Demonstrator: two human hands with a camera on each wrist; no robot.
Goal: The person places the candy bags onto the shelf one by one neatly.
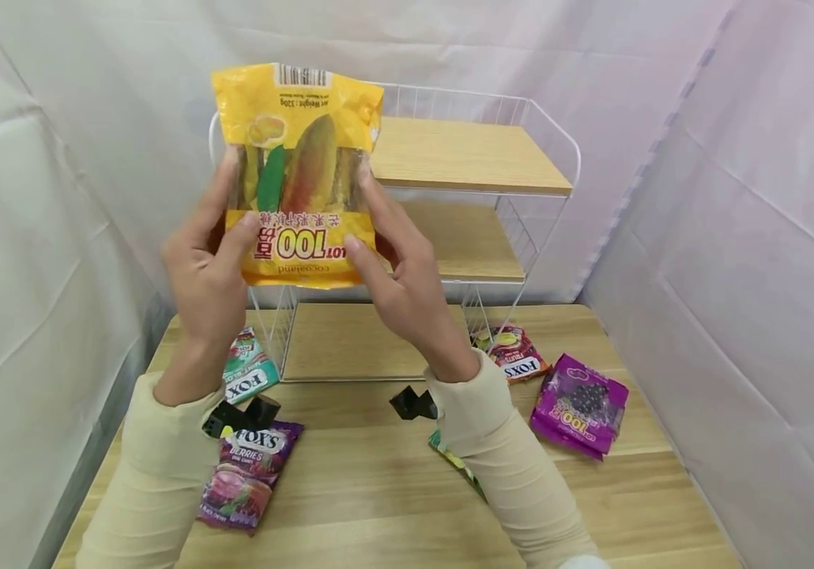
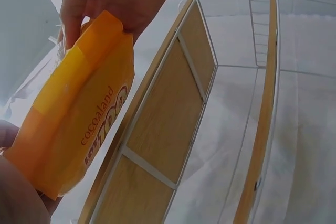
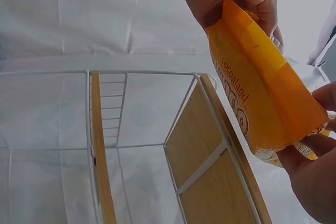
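Note:
Both hands hold up a yellow bag of mango gummy candy (image 1: pixel 300 178), its print upside down in the head view. My left hand (image 1: pixel 204 265) grips the bag's left side, thumb on the front. The right hand (image 1: pixel 407 273) pinches the opposite side the same way. Behind and below the bag stands a white wire shelf rack with a wooden top board (image 1: pixel 474 154), partly hidden by the bag. In the left wrist view the bag (image 2: pixel 79 108) is seen from its end, beside the rack's boards (image 2: pixel 163 114). The right wrist view shows the bag (image 3: pixel 257 87) between both hands.
On the wooden table (image 1: pixel 350 474) lie a teal candy bag (image 1: pixel 246 367) and a purple berries bag (image 1: pixel 250 478) at left. Toward the right are a red fruits bag (image 1: pixel 517 352) and a purple grape bag (image 1: pixel 581 403). A green packet (image 1: pixel 460 462) shows partly under the right sleeve.

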